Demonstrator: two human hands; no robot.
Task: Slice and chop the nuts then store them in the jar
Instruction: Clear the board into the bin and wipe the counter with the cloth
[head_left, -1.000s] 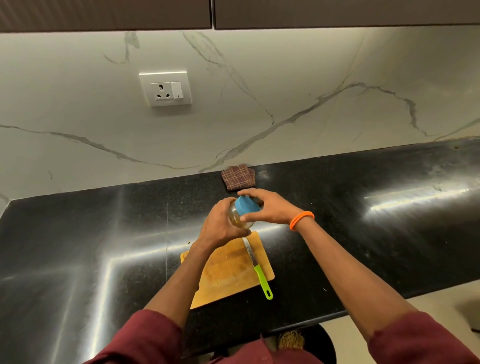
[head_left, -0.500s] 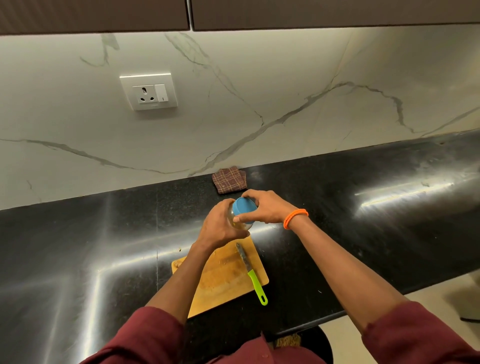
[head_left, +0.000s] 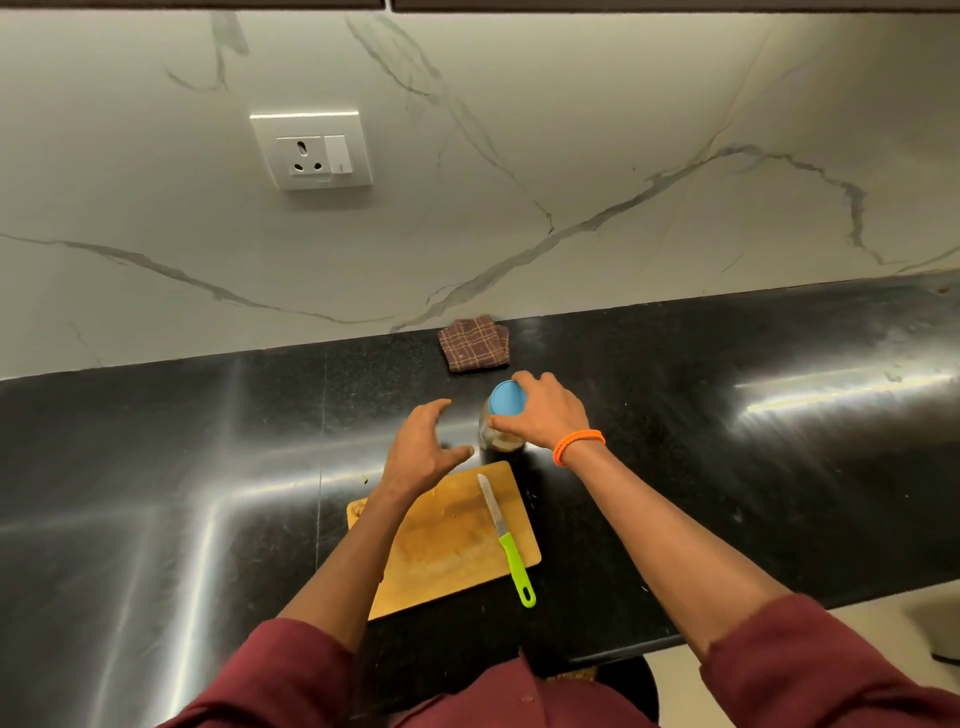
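— What changed?
— Since a moment ago my left hand (head_left: 423, 451) has let go, fingers spread beside the glass jar with the blue lid (head_left: 503, 420).
— And the jar?
— Standing on the black desk (head_left: 727, 493), my right hand (head_left: 543, 413) gripping its lid, beyond the wooden chopping board (head_left: 447, 551).

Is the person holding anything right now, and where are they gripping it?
The right hand grips the jar from above, fingers curled round its blue lid. The left hand is open beside it, holding nothing.

Glossy black countertop (head_left: 727, 467) under a white veined marble wall (head_left: 519, 156) with a white socket plate (head_left: 311, 149).
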